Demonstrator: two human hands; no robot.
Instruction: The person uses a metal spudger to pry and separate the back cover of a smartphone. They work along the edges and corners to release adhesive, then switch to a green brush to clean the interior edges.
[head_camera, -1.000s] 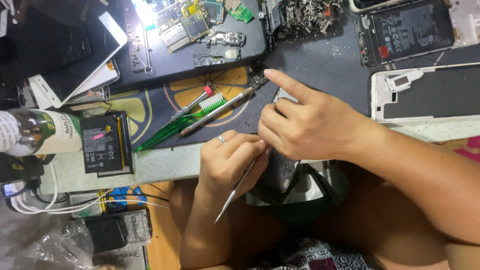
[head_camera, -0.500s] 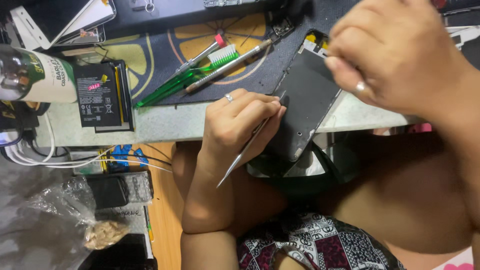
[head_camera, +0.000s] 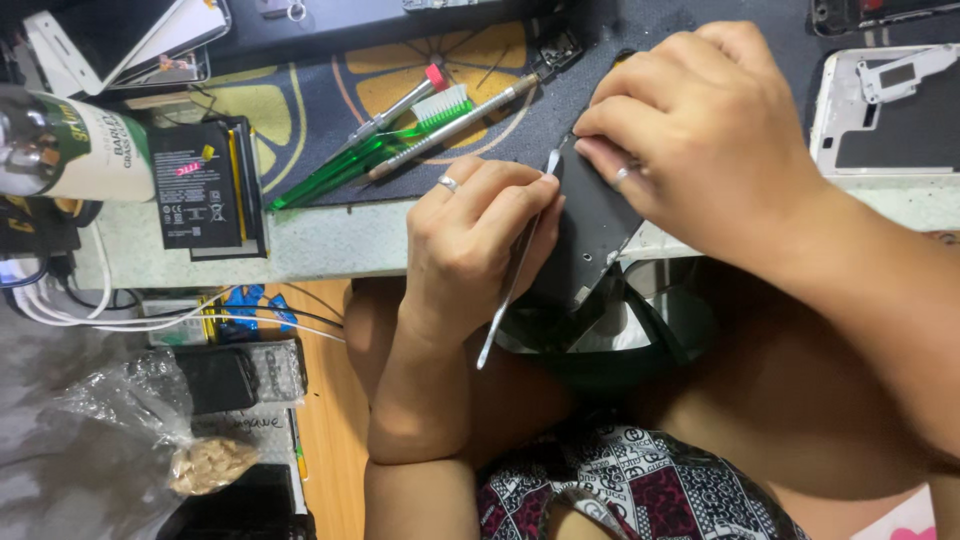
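Observation:
My left hand (head_camera: 475, 235), with a ring on one finger, grips a thin metal pry tool (head_camera: 512, 280) like a pen. Its upper tip touches the left edge of a dark flat phone part (head_camera: 590, 225) that overhangs the table's front edge. My right hand (head_camera: 700, 130), also ringed, presses down on the top of that phone part and holds it. The tool's lower end points down toward my lap.
On the dark mat (head_camera: 330, 85) lie a green toothbrush (head_camera: 375, 150), a red-capped tool (head_camera: 400, 100) and a metal screwdriver (head_camera: 450, 125). A black phone battery (head_camera: 200, 190) and a bottle (head_camera: 60, 145) sit at left. A white phone frame (head_camera: 885, 110) lies at right. Cables and a plastic bag lie below left.
My right hand took the dark phone part and brought it to the table edge. My left hand raised the pry tool so its tip meets the part's edge. The view shifted.

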